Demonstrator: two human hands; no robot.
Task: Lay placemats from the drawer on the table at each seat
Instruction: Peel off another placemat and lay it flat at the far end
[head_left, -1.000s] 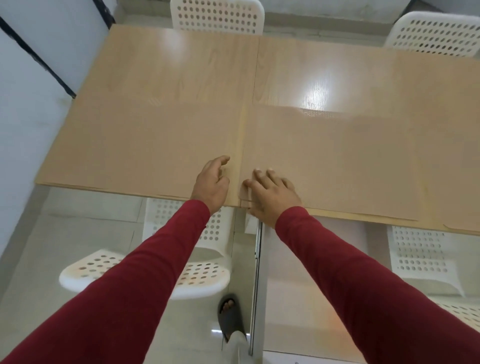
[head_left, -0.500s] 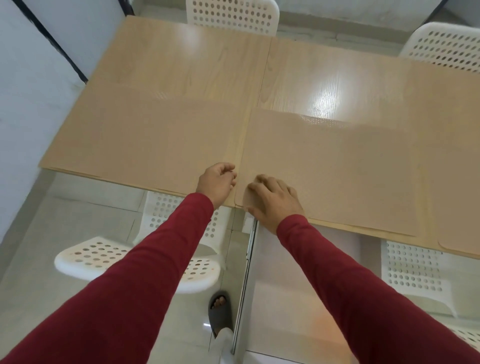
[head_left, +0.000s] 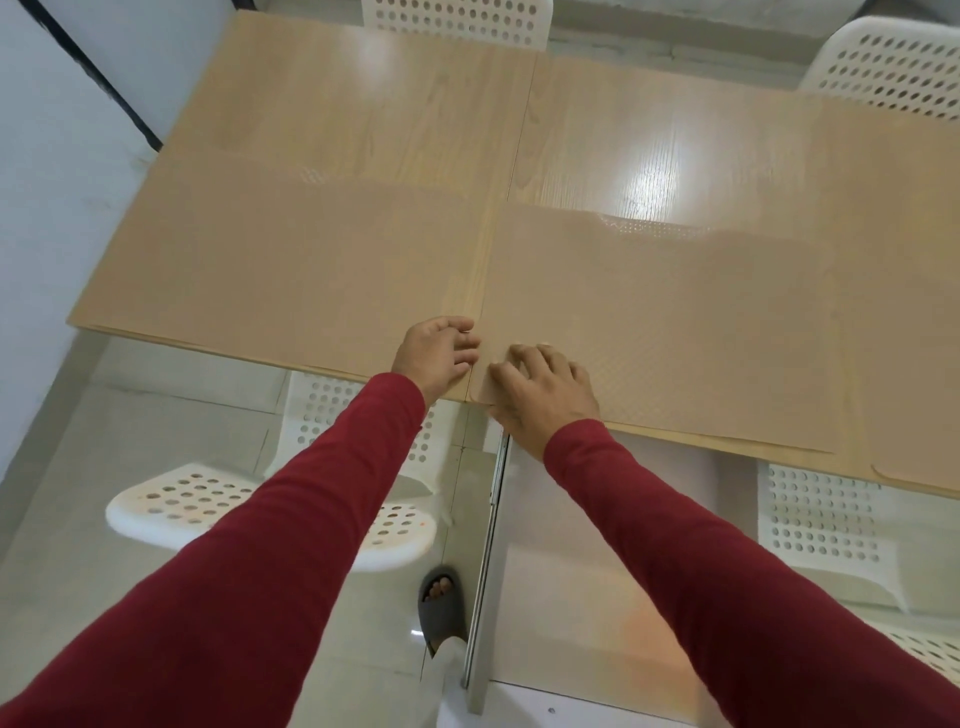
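- Progress, as far as can be judged: two placemats already lie flat on the counter (head_left: 395, 104) along its near edge, and the corner of a third mat (head_left: 919, 475) shows far to the right of the fingers. The far side, by the two far chairs (head_left: 457, 21), shows only bare wood, so those seats appear still to be served.
- The right placemat (head_left: 675, 322) runs away from the fingers to the right; the right hand (head_left: 540, 387) rests on its near-left corner, fingers (head_left: 519, 358) bent, tips pressing the mat. Whether they pinch the edge cannot be told.
- The left placemat (head_left: 291, 270) spreads leftward from the left hand (head_left: 436, 353), which sits at its near-right corner with fingers loosely curled, touching the mat at the seam.
- Both mats are thin, tan, almost matching the wood, with a fine dotted weave; the right one's far edge looks slightly wavy, not fully settled.
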